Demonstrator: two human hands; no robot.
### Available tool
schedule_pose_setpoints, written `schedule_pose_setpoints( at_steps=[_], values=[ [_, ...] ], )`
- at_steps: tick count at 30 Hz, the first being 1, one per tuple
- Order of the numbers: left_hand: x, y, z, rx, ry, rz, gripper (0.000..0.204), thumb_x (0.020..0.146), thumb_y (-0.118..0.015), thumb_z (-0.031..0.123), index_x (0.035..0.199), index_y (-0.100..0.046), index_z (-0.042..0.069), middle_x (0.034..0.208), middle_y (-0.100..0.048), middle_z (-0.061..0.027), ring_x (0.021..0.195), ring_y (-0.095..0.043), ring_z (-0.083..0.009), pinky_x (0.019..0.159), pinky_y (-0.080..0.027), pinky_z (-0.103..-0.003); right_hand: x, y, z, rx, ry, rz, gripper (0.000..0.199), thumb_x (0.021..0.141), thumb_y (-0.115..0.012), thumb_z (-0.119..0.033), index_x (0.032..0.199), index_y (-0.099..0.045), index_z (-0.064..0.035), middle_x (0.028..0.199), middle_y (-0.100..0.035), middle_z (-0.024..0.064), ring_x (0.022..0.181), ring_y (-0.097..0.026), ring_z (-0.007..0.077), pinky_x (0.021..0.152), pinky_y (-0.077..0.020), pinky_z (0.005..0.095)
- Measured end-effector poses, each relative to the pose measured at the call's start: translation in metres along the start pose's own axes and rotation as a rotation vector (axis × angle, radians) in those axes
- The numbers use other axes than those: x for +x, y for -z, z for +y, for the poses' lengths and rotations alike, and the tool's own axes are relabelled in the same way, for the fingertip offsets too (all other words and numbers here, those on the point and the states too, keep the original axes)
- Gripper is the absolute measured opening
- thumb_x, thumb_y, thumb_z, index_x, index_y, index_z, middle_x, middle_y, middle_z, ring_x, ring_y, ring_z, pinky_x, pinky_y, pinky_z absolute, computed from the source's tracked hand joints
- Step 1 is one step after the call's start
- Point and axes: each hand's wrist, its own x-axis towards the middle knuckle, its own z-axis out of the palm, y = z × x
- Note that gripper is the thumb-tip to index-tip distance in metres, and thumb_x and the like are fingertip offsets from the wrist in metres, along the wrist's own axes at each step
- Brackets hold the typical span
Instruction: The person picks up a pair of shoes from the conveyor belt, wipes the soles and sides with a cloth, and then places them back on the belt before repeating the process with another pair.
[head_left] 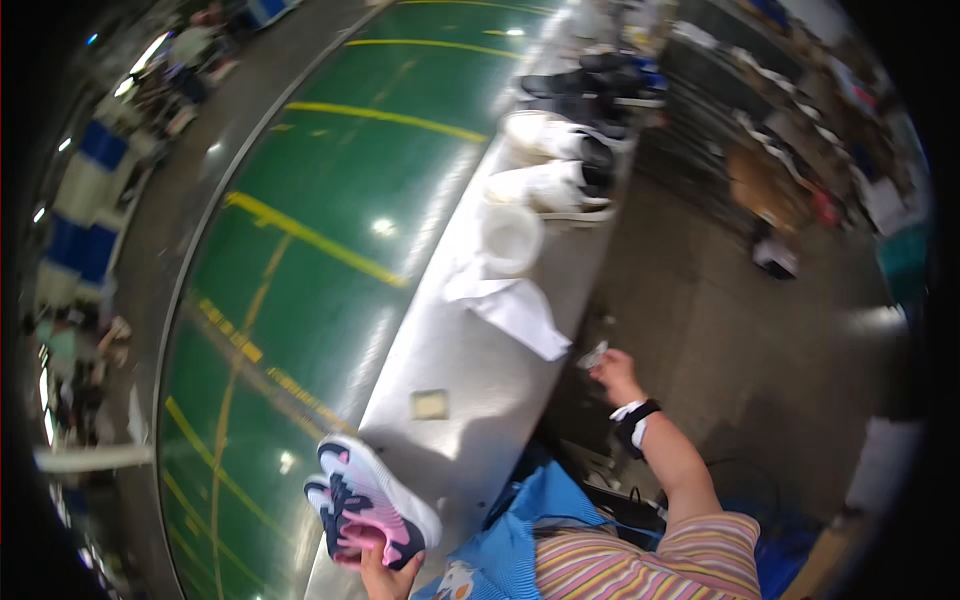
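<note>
The left hand [385,577] grips a pair of pink-and-navy sneakers [372,502] at the near end of the steel tabletop [470,370]. Off the tabletop's right edge, the right hand [615,372] pinches a small tag [593,354].

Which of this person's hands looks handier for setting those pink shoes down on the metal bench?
Probably the left hand: it grips the pink and navy shoes right at the metal bench. The right hand holds a small tag off its edge.
</note>
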Motion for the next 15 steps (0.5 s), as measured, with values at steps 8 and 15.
schedule_pose_setpoints(
  at_steps=[8, 15],
  values=[
    [0.082, 0.027, 0.003, 0.253, -0.128, 0.157, 0.044, 0.061, -0.075, 0.038, 0.088, -0.057, 0.008, 0.091, -0.052, -0.0175, 0.082, -0.054, -0.0326, 0.069, -0.045, -0.039, 0.113, 0.046, 0.025, -0.557, 0.394, -0.119, 0.016, 0.08, -0.048, -0.006, 0.096, -0.051, -0.0046, 0.065, -0.045, -0.0012, 0.048, -0.04, 0.006, 0.039, -0.0326, 0.0214],
    [0.199, 0.044, -0.017, 0.394, -0.004, 0.188, 0.043, 0.063, -0.069, 0.048, 0.09, -0.059, 0.016, 0.089, -0.053, -0.017, 0.085, -0.055, -0.0322, 0.07, -0.046, -0.041, 0.017, 0.059, -0.001, -0.507, 0.149, -0.334, 0.007, 0.082, -0.053, -0.002, 0.088, -0.056, -0.0018, 0.064, -0.05, 0.0005, 0.052, -0.047, 0.0077, 0.043, -0.0369, 0.0208]
  ],
)
